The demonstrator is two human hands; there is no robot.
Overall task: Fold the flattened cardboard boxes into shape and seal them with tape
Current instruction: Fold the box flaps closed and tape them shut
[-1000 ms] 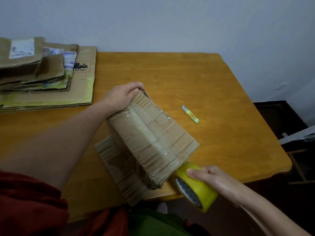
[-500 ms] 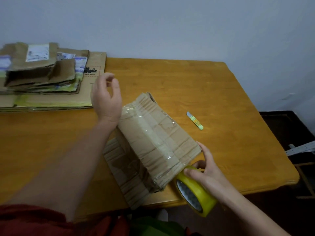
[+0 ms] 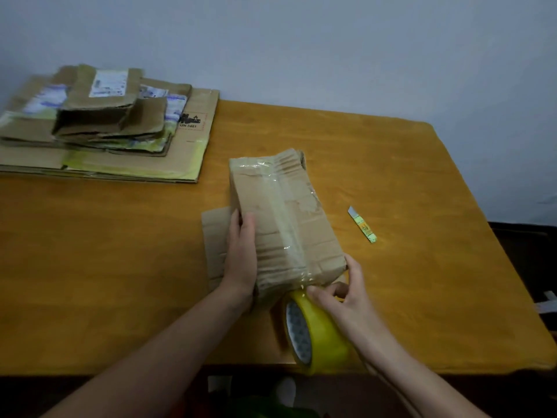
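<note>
Tape roll (image 3: 327, 337) in right grip (image 3: 346, 294)

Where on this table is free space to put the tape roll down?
Free: the near-left tabletop, between the flattened cardboard stack and the left hand; also the far right, beyond the yellow-green strip. Crowded: around the box, the tape roll and the right hand.

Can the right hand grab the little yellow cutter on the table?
Probably yes: the cutter lies on bare table right of the box, with nothing between it and the right hand. But that hand pinches the yellow tape roll, so it must let go first.
</note>
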